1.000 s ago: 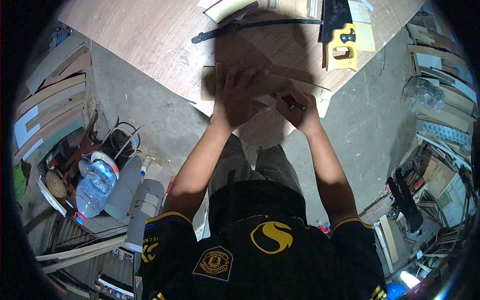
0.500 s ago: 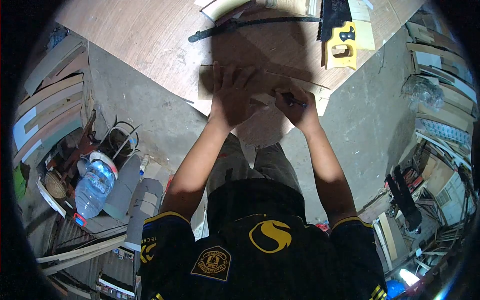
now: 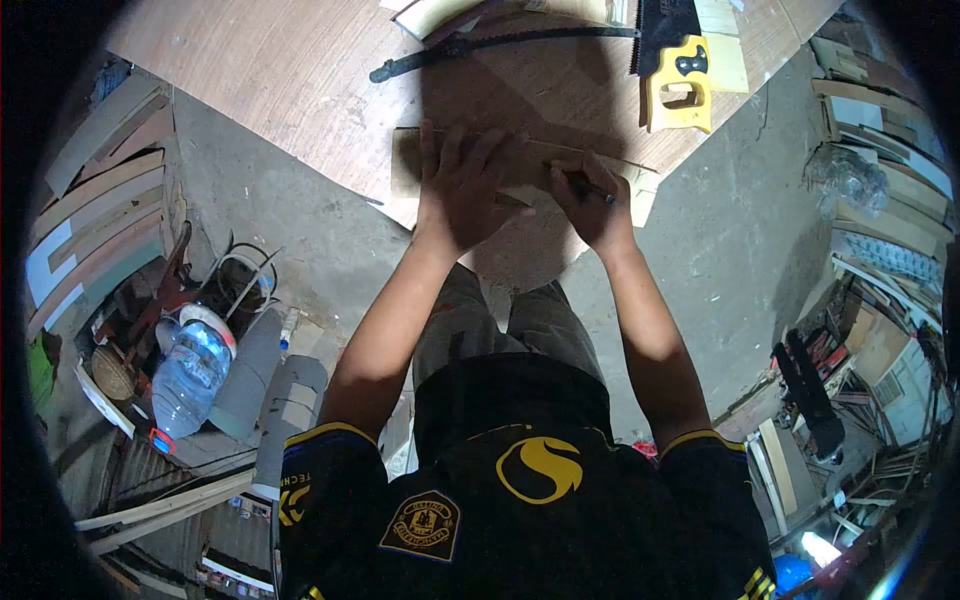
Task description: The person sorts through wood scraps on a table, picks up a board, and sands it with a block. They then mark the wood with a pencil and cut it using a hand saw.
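Note:
My left hand (image 3: 462, 190) lies flat with fingers spread on a thin wooden board (image 3: 406, 165) near the table's front corner. At the board's right part, my right hand (image 3: 598, 205) is closed round a pen (image 3: 609, 199), with its tip end low against the wood. Shadow darkens both hands and most of the board, so any mark there is hard to make out.
Farther up the wooden table (image 3: 250, 70) lie a handsaw (image 3: 678, 95) with a yellow handle and a long dark strip (image 3: 500, 44). Curved wood pieces (image 3: 440, 18) rest behind it. A large plastic bottle (image 3: 190, 375) and stacked boards stand on the left.
My right hand has shifted very slightly left and tilted, the pen still in it. My left hand stays pressed on the board. The whole view has moved a little.

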A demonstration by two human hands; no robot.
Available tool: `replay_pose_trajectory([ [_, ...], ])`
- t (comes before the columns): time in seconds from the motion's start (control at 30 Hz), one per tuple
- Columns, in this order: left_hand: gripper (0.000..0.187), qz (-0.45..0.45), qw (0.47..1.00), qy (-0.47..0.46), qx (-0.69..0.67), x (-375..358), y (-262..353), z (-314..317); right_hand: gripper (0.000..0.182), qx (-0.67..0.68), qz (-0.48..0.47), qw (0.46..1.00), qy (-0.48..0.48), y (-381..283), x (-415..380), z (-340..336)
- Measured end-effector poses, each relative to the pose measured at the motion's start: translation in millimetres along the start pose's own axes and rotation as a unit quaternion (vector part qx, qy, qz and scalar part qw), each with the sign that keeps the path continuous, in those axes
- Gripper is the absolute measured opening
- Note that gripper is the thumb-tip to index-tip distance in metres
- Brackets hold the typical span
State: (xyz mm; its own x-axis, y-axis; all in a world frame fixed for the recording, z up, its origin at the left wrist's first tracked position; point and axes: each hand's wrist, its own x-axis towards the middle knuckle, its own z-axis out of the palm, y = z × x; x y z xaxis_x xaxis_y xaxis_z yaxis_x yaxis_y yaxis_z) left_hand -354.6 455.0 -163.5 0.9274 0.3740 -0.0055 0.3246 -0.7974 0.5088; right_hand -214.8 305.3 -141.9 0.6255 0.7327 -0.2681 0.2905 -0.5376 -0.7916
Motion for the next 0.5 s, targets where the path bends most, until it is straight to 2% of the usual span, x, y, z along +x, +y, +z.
replay_pose_trajectory([
  [0.1,0.087,0.003,1.0,-0.005,0.009,1,0,-3,0.016,0.019,-0.001,1.0,0.016,10,0,5],
  [0.17,0.088,0.002,1.0,0.007,-0.004,1,0,-2,0.016,0.065,0.052,0.996,0.02,7,2,6],
  [0.27,0.089,0.007,1.0,-0.006,0.014,0,0,-3,0.015,0.009,0.018,0.999,0.032,2,3,5],
  [0.37,0.088,0.004,1.0,0.0,-0.009,1,-1,-2,0.015,0.017,-0.011,0.998,0.055,0,5,5],
  [0.5,0.087,0.011,1.0,0.018,-0.008,1,0,-4,0.013,0.017,0.03,0.998,0.053,-4,5,5],
])
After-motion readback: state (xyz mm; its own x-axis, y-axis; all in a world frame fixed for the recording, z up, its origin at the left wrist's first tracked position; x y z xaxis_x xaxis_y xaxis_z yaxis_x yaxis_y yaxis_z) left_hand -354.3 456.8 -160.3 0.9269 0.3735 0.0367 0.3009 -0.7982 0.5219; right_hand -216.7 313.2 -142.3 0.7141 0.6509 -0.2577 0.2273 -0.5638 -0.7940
